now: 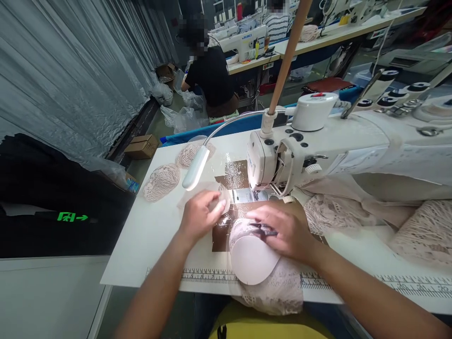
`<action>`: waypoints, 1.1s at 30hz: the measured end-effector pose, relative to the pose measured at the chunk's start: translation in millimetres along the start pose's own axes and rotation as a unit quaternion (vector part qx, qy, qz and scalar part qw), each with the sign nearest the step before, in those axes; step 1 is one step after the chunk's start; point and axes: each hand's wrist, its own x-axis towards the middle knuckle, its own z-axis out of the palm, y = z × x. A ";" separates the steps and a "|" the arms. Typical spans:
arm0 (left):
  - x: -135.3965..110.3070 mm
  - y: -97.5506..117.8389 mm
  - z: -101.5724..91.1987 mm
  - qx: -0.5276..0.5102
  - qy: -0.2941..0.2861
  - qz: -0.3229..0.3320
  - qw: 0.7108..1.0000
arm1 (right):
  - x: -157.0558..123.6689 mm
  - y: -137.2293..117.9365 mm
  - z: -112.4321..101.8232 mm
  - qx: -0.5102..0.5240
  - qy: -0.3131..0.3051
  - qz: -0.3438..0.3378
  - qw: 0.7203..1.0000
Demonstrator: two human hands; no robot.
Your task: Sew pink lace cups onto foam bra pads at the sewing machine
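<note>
My left hand point(203, 213) is closed in a pinch on a sheer lace piece point(224, 197), left of the sewing machine's needle area. My right hand point(282, 230) curls over a small dark tool point(263, 229), which looks like thread snips but is partly hidden by the fingers. Beneath that hand, a smooth pale bra cup point(254, 261) lies with pink-beige lace point(278, 289) around it, hanging over the table's front edge. The white sewing machine point(268, 165) stands just beyond both hands, its needle area lit.
Two lace cups point(162, 181) lie on the table's left side, near a lamp head point(196, 168) on a bent neck. More lace fabric point(335, 214) is bunched under the machine arm. A printed ruler point(208, 276) runs along the front edge. A person point(212, 70) sits beyond.
</note>
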 end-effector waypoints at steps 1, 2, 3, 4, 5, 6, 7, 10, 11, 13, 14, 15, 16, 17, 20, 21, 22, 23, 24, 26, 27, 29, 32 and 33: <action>10.0 -7.4 -3.0 0.031 0.008 -0.005 0.999 | 0.6 -4.0 3.2 -0.025 -0.042 -0.047 0.998; 20.1 -15.4 -4.3 0.048 -0.009 -0.033 0.998 | 1.1 -7.6 5.7 -0.046 -0.088 -0.081 0.992; 29.2 -23.3 -4.3 0.042 -0.037 -0.071 0.996 | 1.2 -10.1 7.0 -0.063 -0.134 -0.098 0.984; 36.4 -30.5 -3.3 0.030 -0.063 -0.103 0.992 | 0.6 -11.1 6.6 -0.078 -0.168 -0.096 0.978; 41.2 -36.1 -1.6 0.014 -0.088 -0.127 0.988 | -0.7 -10.6 4.3 -0.088 -0.189 -0.079 0.975; 43.4 -40.0 0.5 -0.004 -0.111 -0.141 0.984 | -2.7 -8.6 0.0 -0.097 -0.199 -0.042 0.974; 43.2 -41.8 2.6 -0.024 -0.131 -0.145 0.980 | -5.2 -5.5 -5.9 -0.107 -0.201 0.006 0.974; 32.9 -36.9 7.8 -0.091 -0.181 -0.140 0.969 | -10.3 3.6 -27.7 -0.113 -0.193 0.128 0.966; 28.6 -32.9 8.9 -0.120 -0.190 -0.136 0.965 | -9.6 4.9 -33.7 -0.090 -0.183 0.143 0.968; 21.6 -24.4 10.2 -0.201 -0.197 -0.132 0.950 | -3.1 3.3 -39.8 -0.007 -0.143 0.162 0.976; 19.3 -20.7 10.7 -0.245 -0.200 -0.131 0.940 | 2.3 0.9 -39.3 0.040 -0.118 0.175 0.977; 17.7 -17.7 11.1 -0.287 -0.206 -0.130 0.926 | 8.5 -2.2 -36.7 0.079 -0.098 0.192 0.973; 16.5 -15.5 11.5 -0.321 -0.216 -0.130 0.913 | 15.0 -5.3 -32.2 0.102 -0.090 0.203 0.970; 15.6 -14.3 11.9 -0.341 -0.228 -0.127 0.903 | 21.2 -8.2 -26.5 0.109 -0.086 0.208 0.968; 13.0 -14.3 12.6 -0.329 -0.249 -0.096 0.906 | 33.5 -12.4 -7.3 0.085 -0.068 0.195 0.975; 12.0 -14.9 12.8 -0.316 -0.246 -0.079 0.913 | 34.9 -12.1 -1.9 0.086 -0.055 0.189 0.977; 10.9 -15.3 13.2 -0.301 -0.239 -0.062 0.921 | 35.2 -11.3 2.6 0.096 -0.042 0.184 0.977; 9.9 -15.4 13.7 -0.284 -0.231 -0.048 0.929 | 34.6 -10.0 6.1 0.111 -0.033 0.181 0.977; 9.1 -15.2 14.6 -0.269 -0.225 -0.037 0.936 | 33.6 -8.6 8.4 0.128 -0.027 0.179 0.975; 8.1 -13.6 17.5 -0.248 -0.219 -0.029 0.943 | 31.5 -5.8 10.3 0.153 -0.019 0.178 0.972; 7.9 -12.6 19.3 -0.244 -0.219 -0.033 0.944 | 30.6 -4.4 10.1 0.161 -0.017 0.177 0.971; 8.2 -10.7 23.2 -0.260 -0.231 -0.056 0.936 | 29.2 -1.2 8.3 0.171 -0.016 0.169 0.970; 9.3 -9.1 27.2 -0.324 -0.276 -0.103 0.899 | 27.1 5.8 4.2 0.178 -0.019 0.159 0.971; 9.6 -8.8 27.7 -0.345 -0.289 -0.112 0.886 | 26.2 8.4 2.6 0.183 -0.022 0.159 0.970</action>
